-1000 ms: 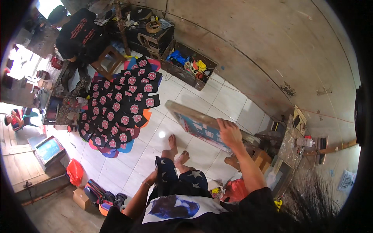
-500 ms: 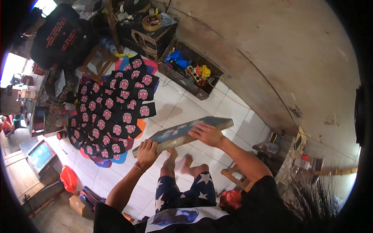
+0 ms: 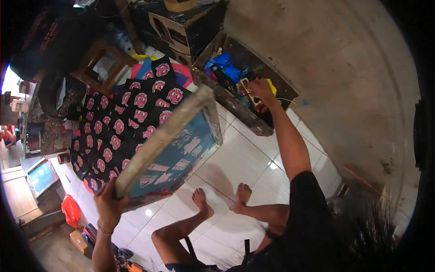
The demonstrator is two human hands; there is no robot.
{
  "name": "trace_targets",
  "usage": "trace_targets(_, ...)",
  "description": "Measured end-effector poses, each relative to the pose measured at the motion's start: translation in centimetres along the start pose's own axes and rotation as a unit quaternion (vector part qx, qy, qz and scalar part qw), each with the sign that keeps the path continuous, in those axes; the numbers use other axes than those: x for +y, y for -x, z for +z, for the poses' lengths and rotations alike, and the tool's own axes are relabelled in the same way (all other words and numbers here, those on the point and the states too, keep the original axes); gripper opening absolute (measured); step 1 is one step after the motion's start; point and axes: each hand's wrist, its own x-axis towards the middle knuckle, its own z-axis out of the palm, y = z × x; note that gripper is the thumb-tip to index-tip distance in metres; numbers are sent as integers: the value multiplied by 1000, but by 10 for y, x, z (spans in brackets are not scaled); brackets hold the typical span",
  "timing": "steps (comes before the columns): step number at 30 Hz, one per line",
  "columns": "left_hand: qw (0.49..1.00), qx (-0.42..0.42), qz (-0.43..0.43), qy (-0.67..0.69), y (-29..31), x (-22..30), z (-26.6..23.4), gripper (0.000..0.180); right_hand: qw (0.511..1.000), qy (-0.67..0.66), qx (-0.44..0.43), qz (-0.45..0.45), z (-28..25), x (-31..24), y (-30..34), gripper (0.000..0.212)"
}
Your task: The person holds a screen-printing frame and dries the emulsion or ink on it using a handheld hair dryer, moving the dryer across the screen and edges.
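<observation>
My left hand (image 3: 108, 206) is closed round the lower left corner of a silk-screen printing frame (image 3: 158, 138). The frame stands tilted on edge, with a worn wooden border and blue mesh (image 3: 174, 156) bearing pale stencil shapes. My right hand (image 3: 261, 89) reaches down into a long dark wooden box (image 3: 242, 115) by the wall. It is over a white power strip (image 3: 245, 86) and beside something yellow (image 3: 272, 86); its fingers are partly hidden, so their hold does not show. Blue plastic (image 3: 229, 65) and a dark cylindrical object also lie in the box.
Black printed fabric pieces with pink cartoon faces (image 3: 115, 127) cover the floor at left. Behind them are a wooden stool (image 3: 97, 68) and a person in black (image 3: 45, 45). A speaker cabinet (image 3: 174, 31) stands beyond the box. Another screen frame (image 3: 42, 178) and a red bag (image 3: 71, 211) are at far left.
My right hand has let go of the frame and moved forward into the box. The frame has swung upright in my left hand, toward the left. My legs are now bent lower.
</observation>
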Motion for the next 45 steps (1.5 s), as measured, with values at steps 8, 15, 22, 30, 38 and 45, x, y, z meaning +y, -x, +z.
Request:
trace_targets(8, 991, 25, -114, -59, -9, -4, 22, 54, 950, 304, 64, -17, 115, 64, -152, 70)
trace_targets(15, 987, 51, -151, 4, -6, -19, 35, 50, 986, 120, -64, 95, 93, 84, -163, 48)
trace_targets(22, 990, 100, -99, -11, -1, -31, 40, 52, 993, -105, -57, 19, 62, 65, -78, 43)
trace_targets(30, 995, 101, -3, -23, -2, -26, 33, 42, 931, -121, 165, -303, 13, 55, 69, 89)
trace_targets(38, 990, 105, 83, -34, -20, -49, 40, 41, 943, -117, 145, -277, -27, 50, 178, 67)
trace_targets(45, 986, 89, 138, -25, -41, -66, 50, 46, 947, -94, 71, -298, -12, 52, 261, 37)
